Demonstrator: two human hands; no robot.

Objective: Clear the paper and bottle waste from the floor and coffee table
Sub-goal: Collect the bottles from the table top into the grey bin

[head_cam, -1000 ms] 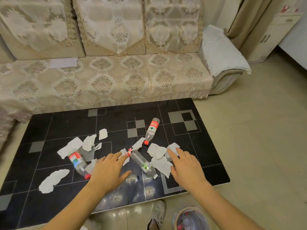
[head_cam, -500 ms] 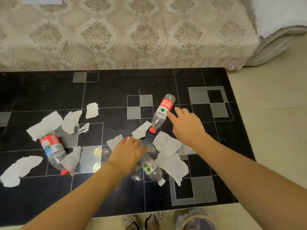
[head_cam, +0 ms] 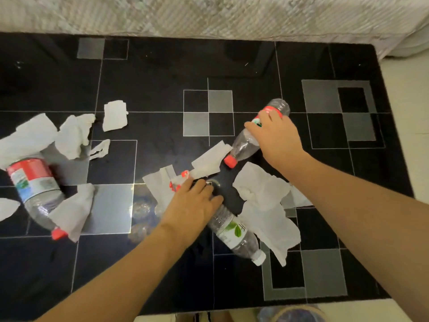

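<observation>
three plastic bottles (head_cam: 253, 135) (head_cam: 234, 233) (head_cam: 34, 189), roughly nine torn paper scraps (head_cam: 115, 115), one coffee table (head_cam: 162, 70), two hands (head_cam: 276, 138) (head_cam: 190, 210).

A: What colours sit on your surface (head_cam: 162, 73)?
B: It's glossy black, crossed by thin white lines, with grey squares toward one and seven o'clock.
A: And the bottles?
B: The clear bottle (head_cam: 257, 133) at two o'clock has a red cap and a red label. The left bottle (head_cam: 34, 189) at nine o'clock matches, with blue on its label. The near bottle (head_cam: 234, 233) has a white cap and green leaves.
A: The paper scraps (head_cam: 262, 198)?
B: White. The sofa cover (head_cam: 209, 12) at twelve o'clock is beige, patterned.
</observation>
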